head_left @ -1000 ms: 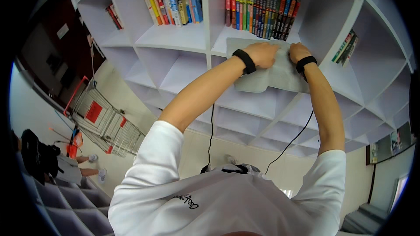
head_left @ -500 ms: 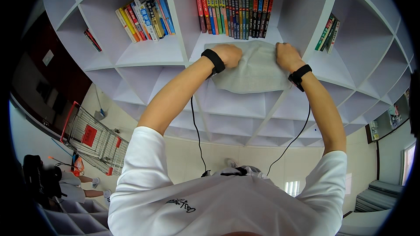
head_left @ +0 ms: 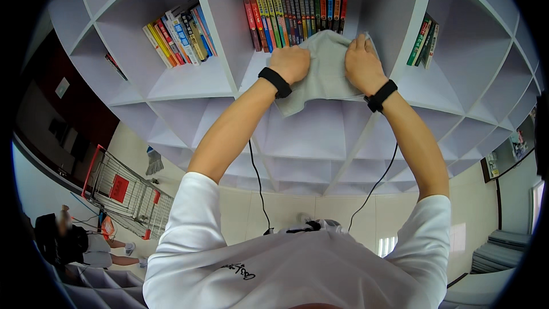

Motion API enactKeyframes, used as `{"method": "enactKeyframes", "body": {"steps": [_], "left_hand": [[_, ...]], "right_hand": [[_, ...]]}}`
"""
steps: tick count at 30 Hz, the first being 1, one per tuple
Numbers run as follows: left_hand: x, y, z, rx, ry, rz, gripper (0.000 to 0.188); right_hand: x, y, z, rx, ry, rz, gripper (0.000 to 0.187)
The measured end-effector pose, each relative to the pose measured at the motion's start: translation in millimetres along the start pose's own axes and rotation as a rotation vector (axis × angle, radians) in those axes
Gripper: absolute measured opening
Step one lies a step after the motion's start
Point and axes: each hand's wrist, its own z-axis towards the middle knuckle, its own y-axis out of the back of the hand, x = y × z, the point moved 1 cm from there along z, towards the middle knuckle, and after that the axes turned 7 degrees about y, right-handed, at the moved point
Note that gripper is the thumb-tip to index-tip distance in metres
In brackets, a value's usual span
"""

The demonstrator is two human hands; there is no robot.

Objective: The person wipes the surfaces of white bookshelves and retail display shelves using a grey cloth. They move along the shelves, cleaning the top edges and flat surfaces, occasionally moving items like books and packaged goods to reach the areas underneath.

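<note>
A light grey cloth is stretched between my two hands at the front of the middle shelf compartment. My left hand is closed on its left side, below the row of books. Farther right, my right hand grips the cloth's other side, with a corner sticking up past the fingers. The cloth's upper part covers the bottoms of some books, and its lower edge hangs over the shelf front. Each wrist wears a black band.
White cubby shelving surrounds the compartment; an upright divider stands left of it. More books lean in the left cubby and the right cubby. A shopping cart, a mop and another person are at the left.
Both hands have moved the cloth up and deeper toward the books. My right hand has turned with its fingers upward, and the cloth has bunched more. The mop at left shifted into fuller view.
</note>
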Motion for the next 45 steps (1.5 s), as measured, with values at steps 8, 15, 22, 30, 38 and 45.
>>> {"method": "enactKeyframes", "body": {"steps": [8, 15, 22, 30, 38, 45], "left_hand": [[16.8, -64.5, 44.0, 0.352, -0.123, -0.061, 0.036], [10.4, -41.3, 13.0, 0.37, -0.195, -0.173, 0.043], [24.6, -58.8, -15.3, 0.19, -0.314, -0.279, 0.037], [9.4, -58.4, -44.8, 0.107, -0.233, -0.297, 0.045], [-61.0, -76.0, -39.2, -0.096, -0.319, -0.263, 0.044], [-95.5, -76.9, -46.9, -0.263, -0.294, -0.216, 0.039]], "right_hand": [[-12.0, -56.1, 38.6, 1.035, -0.098, 0.409, 0.042], [-12.5, -45.6, 60.5, 1.027, -0.173, 0.426, 0.044], [-35.2, -96.9, 79.5, 1.005, -0.007, 0.26, 0.042], [-45.4, -120.3, 97.9, 1.041, 0.067, 0.171, 0.04], [-46.0, -168.1, 93.8, 0.871, -0.077, 0.136, 0.031], [-23.9, -100.9, 77.4, 0.986, 0.103, 0.236, 0.038]]}}
